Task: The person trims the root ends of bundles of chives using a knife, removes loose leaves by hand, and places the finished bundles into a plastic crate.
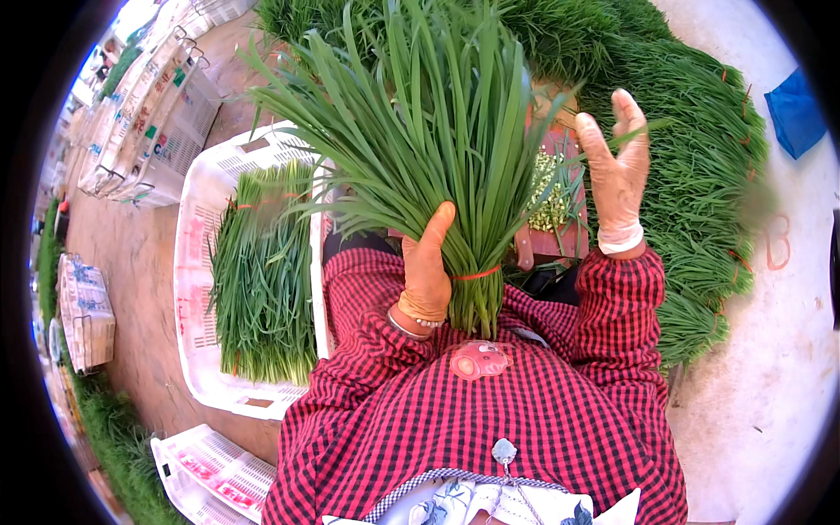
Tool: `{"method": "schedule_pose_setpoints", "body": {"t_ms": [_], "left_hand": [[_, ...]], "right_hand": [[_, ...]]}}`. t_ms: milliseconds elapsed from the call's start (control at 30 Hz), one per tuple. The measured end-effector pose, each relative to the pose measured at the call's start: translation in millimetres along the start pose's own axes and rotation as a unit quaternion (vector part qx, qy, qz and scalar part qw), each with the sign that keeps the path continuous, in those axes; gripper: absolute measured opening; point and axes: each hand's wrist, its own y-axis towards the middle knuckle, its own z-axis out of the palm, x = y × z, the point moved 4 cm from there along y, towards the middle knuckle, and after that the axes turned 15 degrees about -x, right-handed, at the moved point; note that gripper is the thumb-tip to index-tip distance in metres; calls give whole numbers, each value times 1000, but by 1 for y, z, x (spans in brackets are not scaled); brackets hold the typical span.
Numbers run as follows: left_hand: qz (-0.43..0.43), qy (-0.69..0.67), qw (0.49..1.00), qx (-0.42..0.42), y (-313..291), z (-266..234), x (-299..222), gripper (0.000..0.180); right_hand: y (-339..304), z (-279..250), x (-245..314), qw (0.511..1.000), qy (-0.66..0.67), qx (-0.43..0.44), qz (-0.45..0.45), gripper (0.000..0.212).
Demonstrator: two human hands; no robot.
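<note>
The person's left hand [426,271], in an orange rubber glove, is clenched around the lower stalks of a tied bunch of long flat green chive leaves [429,131], held upright in front of the chest so the blades fan out above the thumb. A thin red band [478,274] circles the stalks just beside the gripping fingers [435,232]. The right hand [617,175], in a pale thin glove, hangs apart from the bunch to its right, fingers spread and released, holding nothing. Judging by this, the bunch is already bound and is being checked or carried between places. To the left stands a white perforated plastic crate [197,262] with similar tied bunches lying inside it; to the right, a large heap of loose green leaves [700,175] covers the ground. A reddish wooden board with cut green trimmings [551,197] sits behind the bunch. Laying the bunch into the crate would call for a leftward swing, stalks aligned with those already there.
</note>
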Motion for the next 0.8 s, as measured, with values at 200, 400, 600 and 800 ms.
{"method": "schedule_pose_setpoints", "body": {"t_ms": [200, 400, 600, 800], "left_hand": [[-24, -21, 999, 5, -3, 3, 3, 33], [16, 28, 999, 7, -11, 5, 4, 32], [12, 37, 999, 30, -17, 13, -2, 33], [-33, 19, 998, 50, -21, 15, -3, 35]], "right_hand": [[-23, 35, 103, 918, -85, 166, -349, 14], [-26, 90, 72, 885, -151, 240, -368, 31], [-21, 111, 38, 879, -182, 326, -296, 36], [-24, 105, 29, 875, -222, 357, -240, 30]]}}
